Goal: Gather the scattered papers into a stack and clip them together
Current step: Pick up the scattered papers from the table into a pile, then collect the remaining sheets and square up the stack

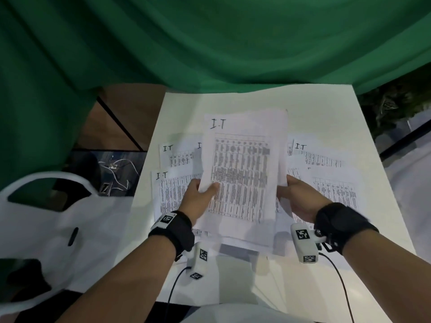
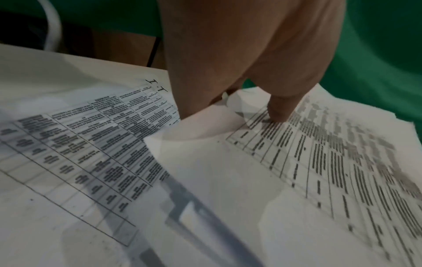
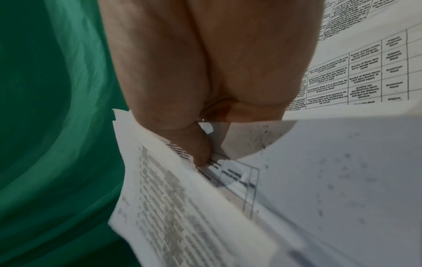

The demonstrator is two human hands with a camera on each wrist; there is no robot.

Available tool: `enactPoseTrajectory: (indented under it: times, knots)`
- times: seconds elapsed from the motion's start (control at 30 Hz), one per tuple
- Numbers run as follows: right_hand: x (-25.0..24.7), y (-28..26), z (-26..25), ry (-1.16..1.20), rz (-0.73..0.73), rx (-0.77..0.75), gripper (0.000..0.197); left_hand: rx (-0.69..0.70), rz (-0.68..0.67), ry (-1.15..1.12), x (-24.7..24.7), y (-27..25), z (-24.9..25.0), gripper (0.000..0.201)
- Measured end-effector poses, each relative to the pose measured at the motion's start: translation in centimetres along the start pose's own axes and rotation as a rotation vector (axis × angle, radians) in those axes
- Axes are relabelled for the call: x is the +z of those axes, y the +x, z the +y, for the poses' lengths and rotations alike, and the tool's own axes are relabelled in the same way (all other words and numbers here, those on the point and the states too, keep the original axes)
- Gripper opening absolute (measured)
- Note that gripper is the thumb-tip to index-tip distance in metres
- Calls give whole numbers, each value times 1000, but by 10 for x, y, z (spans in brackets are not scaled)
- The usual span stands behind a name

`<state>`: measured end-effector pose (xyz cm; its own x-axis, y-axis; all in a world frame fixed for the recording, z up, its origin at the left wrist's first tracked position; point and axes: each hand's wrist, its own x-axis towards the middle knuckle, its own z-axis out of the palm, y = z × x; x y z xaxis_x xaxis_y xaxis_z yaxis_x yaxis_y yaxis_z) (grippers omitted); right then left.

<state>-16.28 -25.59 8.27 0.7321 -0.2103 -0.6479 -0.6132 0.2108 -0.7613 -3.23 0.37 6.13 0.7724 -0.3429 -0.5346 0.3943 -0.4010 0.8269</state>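
Over the middle of the table (image 1: 349, 229), partway through gathering.

Biggest thing first: green cloth (image 1: 210, 43) hangs behind the far edge. Loose sheets lie flat toward the left edge (image 1: 172, 194) and right edge (image 1: 335, 187), with more tucked behind near the far side, so I'd say the collecting is maybe half done. The stack (image 1: 242, 173) is lifted off the table, top sheet marked "I.T", edges not squared yet. Left hand (image 1: 200, 199) pinches its left side, thumb on top, fingers under; right hand (image 1: 300, 201) grips the right side the same way, thumb pressed on the print in the wrist view. No clip that I can spot anywhere, so clipping hasn't happened and looks like the last bit left.
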Motion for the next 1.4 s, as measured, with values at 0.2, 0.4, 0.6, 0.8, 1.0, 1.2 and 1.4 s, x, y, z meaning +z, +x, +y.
enactPoseTrajectory:
  times: [0.2,0.4,0.6,0.8,1.0,1.2,1.4]
  knots:
    - [-6,-17,-9,62,-20,1,44,-135,-92,-146,10,9,13,74]
    - [-7,-28,-14,143,75,-62,79,59,-76,-51,23,-7,26,50]
    - [1,-36,-25,-59,281,-382,42,192,17,60,39,-21,47,33]
    - [-1,-41,-26,-129,304,-476,42,228,91,55,49,-21,52,44]
    - [0,-41,-10,-115,294,-422,50,275,82,49,45,-15,30,43]
    - [0,-37,-6,-69,337,-378,43,274,102,43,41,-14,33,48]
    - [14,-34,-13,-36,376,-415,43,258,103,34,56,-12,41,46]
